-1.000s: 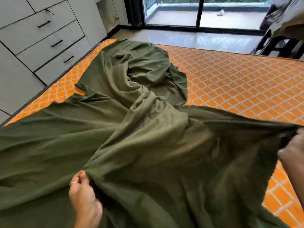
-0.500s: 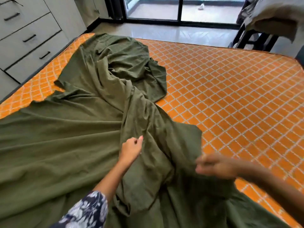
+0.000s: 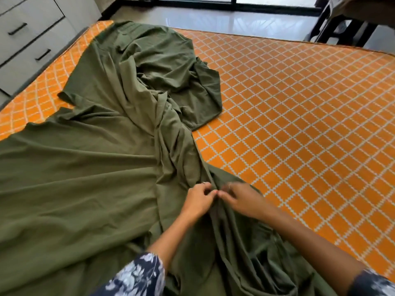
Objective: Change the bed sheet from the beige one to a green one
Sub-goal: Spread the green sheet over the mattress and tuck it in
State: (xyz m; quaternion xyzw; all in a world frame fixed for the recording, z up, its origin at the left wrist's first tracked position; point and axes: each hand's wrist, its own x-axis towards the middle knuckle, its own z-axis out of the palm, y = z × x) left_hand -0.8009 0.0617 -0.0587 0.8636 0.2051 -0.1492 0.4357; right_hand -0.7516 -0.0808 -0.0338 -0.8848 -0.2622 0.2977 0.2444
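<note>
A person leans over a bed, both hands meeting on a bunched ridge of the green sheet [image 3: 89, 171] near the foot of the frame. The left hand [image 3: 197, 200] pinches a fold of the fabric, its fingers [image 3: 205, 189] curled around the cloth; the right hand [image 3: 245, 199], blurred by motion, lies just beside it with fingers bent into the same gather, thumbs almost touching. The sheet lies crumpled across the left half of the orange lattice-patterned mattress [image 3: 299, 124], flat and wide on the near left, twisted into a rope-like ridge down the middle, and heaped in loose folds toward the far corner. The right half of the mattress shows bare. Dark floral-print sleeves [image 3: 139, 276] cover both forearms near the bottom edge. Grey drawers with black handles [image 3: 27, 41] stand against the left side of the bed, and a glossy tiled floor [image 3: 235, 20] runs to a dark-framed glass door beyond. Dark chair legs [image 3: 342, 28] show at the upper right.
</note>
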